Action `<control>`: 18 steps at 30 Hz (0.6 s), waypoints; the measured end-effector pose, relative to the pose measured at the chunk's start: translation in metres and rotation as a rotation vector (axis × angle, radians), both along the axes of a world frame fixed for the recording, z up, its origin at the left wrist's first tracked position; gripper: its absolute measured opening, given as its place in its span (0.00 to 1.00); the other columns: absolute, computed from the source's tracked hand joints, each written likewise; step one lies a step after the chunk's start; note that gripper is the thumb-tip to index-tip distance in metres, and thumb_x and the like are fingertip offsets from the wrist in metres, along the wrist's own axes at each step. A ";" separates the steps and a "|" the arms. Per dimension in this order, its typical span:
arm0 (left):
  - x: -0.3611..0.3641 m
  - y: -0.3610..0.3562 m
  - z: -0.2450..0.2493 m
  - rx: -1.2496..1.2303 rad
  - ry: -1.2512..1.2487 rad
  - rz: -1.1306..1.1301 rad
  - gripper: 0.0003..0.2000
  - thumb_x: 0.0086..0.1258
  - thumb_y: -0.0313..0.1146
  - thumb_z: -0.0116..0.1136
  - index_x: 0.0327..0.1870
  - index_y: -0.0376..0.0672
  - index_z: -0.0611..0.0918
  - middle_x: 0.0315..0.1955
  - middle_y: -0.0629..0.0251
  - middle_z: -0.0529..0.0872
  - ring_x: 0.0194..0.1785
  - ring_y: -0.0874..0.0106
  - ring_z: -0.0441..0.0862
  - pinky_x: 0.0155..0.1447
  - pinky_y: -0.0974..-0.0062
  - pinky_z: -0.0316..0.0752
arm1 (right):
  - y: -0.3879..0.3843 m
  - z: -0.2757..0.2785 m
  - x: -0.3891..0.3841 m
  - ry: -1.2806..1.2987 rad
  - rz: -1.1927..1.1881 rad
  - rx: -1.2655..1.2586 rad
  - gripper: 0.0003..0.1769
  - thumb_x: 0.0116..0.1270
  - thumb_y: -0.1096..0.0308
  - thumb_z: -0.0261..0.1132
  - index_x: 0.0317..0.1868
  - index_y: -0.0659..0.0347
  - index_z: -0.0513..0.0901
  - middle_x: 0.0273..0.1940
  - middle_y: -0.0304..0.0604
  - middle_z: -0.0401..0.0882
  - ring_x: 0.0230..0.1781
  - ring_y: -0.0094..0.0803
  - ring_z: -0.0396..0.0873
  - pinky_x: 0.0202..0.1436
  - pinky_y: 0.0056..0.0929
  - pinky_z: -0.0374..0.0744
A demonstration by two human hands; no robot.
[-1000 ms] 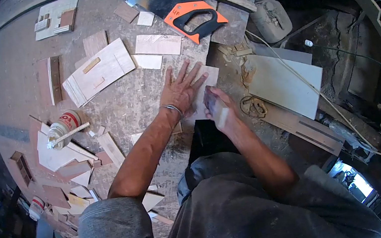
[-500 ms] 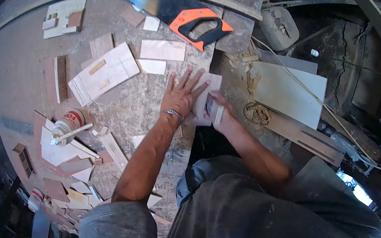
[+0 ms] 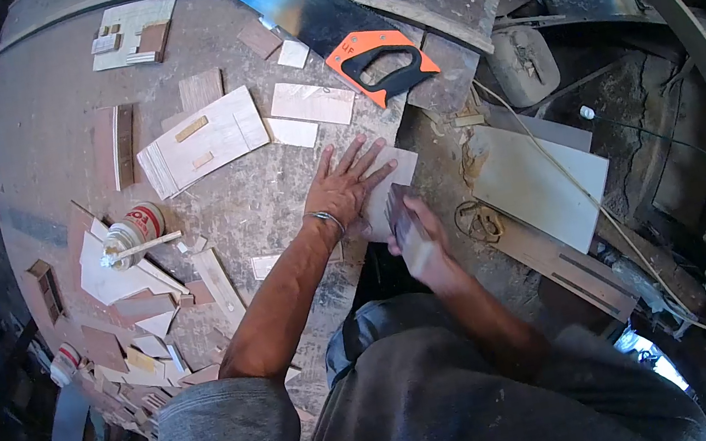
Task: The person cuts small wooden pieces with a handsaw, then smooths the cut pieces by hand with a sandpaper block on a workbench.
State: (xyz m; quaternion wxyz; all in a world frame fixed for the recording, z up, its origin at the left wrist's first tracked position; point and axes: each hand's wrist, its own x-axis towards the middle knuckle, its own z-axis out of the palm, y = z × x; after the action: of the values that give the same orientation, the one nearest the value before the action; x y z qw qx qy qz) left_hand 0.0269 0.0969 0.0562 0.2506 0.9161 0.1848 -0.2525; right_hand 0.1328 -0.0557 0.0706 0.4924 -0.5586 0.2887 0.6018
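My left hand (image 3: 342, 187) lies flat, fingers spread, on a small pale plywood piece (image 3: 392, 173) at the workbench's near edge. My right hand (image 3: 428, 245) grips a small sanding block (image 3: 407, 223) held against the near right edge of that plywood piece. A metal bracelet sits on my left wrist.
A handsaw with an orange and black handle (image 3: 380, 62) lies at the back of the workbench (image 3: 44, 104). A glue bottle (image 3: 135, 231) lies on its side at left among several wood offcuts. A larger slotted plywood panel (image 3: 204, 140) lies mid-bench. A pale board (image 3: 542, 179) rests to the right.
My right hand with the block has slid back and forth along the plywood's edge, now drawn toward me. My left hand stays pressed on the piece.
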 end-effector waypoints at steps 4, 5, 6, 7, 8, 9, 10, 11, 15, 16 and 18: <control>0.004 0.004 0.006 0.002 0.011 0.015 0.54 0.54 0.42 0.76 0.82 0.79 0.54 0.86 0.82 0.41 0.88 0.67 0.38 0.86 0.45 0.43 | 0.016 -0.001 -0.020 -0.274 -0.090 -0.003 0.23 0.65 0.47 0.71 0.46 0.57 0.79 0.32 0.40 0.78 0.23 0.32 0.78 0.17 0.33 0.76; 0.003 -0.001 0.007 -0.007 0.000 0.023 0.54 0.54 0.42 0.76 0.82 0.79 0.54 0.86 0.82 0.42 0.88 0.67 0.38 0.86 0.45 0.43 | 0.009 0.006 -0.016 -0.242 -0.046 -0.060 0.20 0.65 0.49 0.71 0.44 0.58 0.81 0.32 0.41 0.80 0.24 0.33 0.79 0.18 0.33 0.78; 0.001 -0.006 0.005 0.016 -0.016 0.012 0.54 0.54 0.43 0.76 0.82 0.79 0.54 0.86 0.82 0.41 0.88 0.67 0.38 0.86 0.45 0.43 | 0.001 0.007 -0.011 -0.175 -0.022 -0.081 0.21 0.65 0.49 0.71 0.45 0.58 0.81 0.32 0.41 0.80 0.24 0.33 0.79 0.19 0.33 0.78; 0.000 -0.007 -0.001 0.052 -0.035 0.005 0.54 0.55 0.43 0.76 0.82 0.78 0.54 0.86 0.82 0.41 0.88 0.67 0.38 0.86 0.45 0.43 | -0.003 0.004 0.000 -0.110 0.005 -0.088 0.22 0.65 0.49 0.71 0.46 0.58 0.81 0.33 0.41 0.80 0.24 0.33 0.79 0.19 0.33 0.79; -0.001 -0.007 -0.008 0.087 -0.050 0.001 0.53 0.55 0.43 0.76 0.82 0.78 0.54 0.86 0.82 0.41 0.88 0.67 0.38 0.86 0.45 0.43 | -0.008 0.002 0.011 -0.043 0.034 -0.096 0.23 0.65 0.48 0.71 0.47 0.59 0.81 0.33 0.42 0.81 0.23 0.33 0.79 0.20 0.33 0.80; -0.001 -0.007 -0.007 0.107 -0.054 -0.018 0.54 0.55 0.44 0.77 0.83 0.76 0.55 0.86 0.80 0.42 0.87 0.63 0.40 0.85 0.44 0.45 | -0.015 0.007 0.020 0.018 0.060 0.036 0.25 0.64 0.48 0.72 0.49 0.59 0.80 0.36 0.42 0.82 0.26 0.34 0.80 0.21 0.33 0.81; 0.001 -0.005 0.000 0.076 -0.032 -0.018 0.52 0.57 0.42 0.75 0.83 0.76 0.55 0.86 0.80 0.42 0.87 0.63 0.40 0.85 0.43 0.45 | -0.021 0.005 0.023 0.012 0.053 0.031 0.25 0.64 0.48 0.73 0.51 0.58 0.80 0.37 0.42 0.82 0.27 0.34 0.81 0.21 0.33 0.81; 0.002 -0.003 0.007 0.045 -0.009 -0.014 0.51 0.59 0.41 0.74 0.82 0.76 0.54 0.86 0.80 0.42 0.87 0.63 0.40 0.85 0.43 0.45 | -0.026 0.001 0.025 0.007 0.050 0.026 0.26 0.64 0.49 0.73 0.52 0.58 0.80 0.38 0.42 0.82 0.28 0.33 0.81 0.22 0.33 0.81; 0.001 -0.005 -0.002 0.041 -0.028 0.004 0.48 0.61 0.39 0.72 0.82 0.76 0.57 0.86 0.81 0.42 0.87 0.63 0.41 0.85 0.42 0.47 | -0.017 -0.005 0.011 -0.089 -0.025 -0.062 0.28 0.62 0.51 0.75 0.56 0.59 0.80 0.41 0.43 0.82 0.32 0.35 0.82 0.25 0.35 0.82; 0.001 -0.002 -0.003 0.054 -0.033 0.001 0.48 0.61 0.39 0.73 0.82 0.75 0.58 0.86 0.81 0.42 0.87 0.63 0.41 0.84 0.41 0.47 | -0.012 0.001 0.008 -0.109 -0.057 -0.029 0.29 0.62 0.51 0.75 0.56 0.60 0.80 0.41 0.44 0.82 0.32 0.35 0.82 0.26 0.35 0.82; 0.000 -0.006 -0.003 0.064 -0.044 -0.009 0.47 0.60 0.40 0.73 0.81 0.74 0.59 0.86 0.81 0.42 0.87 0.63 0.40 0.84 0.41 0.48 | -0.008 0.016 0.006 -0.186 -0.006 -0.086 0.30 0.61 0.50 0.76 0.56 0.62 0.80 0.42 0.45 0.81 0.32 0.36 0.81 0.26 0.36 0.82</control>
State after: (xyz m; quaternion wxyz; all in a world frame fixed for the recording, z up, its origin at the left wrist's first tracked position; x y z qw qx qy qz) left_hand 0.0273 0.0906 0.0528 0.2240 0.9299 0.1832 -0.2273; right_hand 0.1391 -0.0634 0.0871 0.4945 -0.6317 0.2692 0.5328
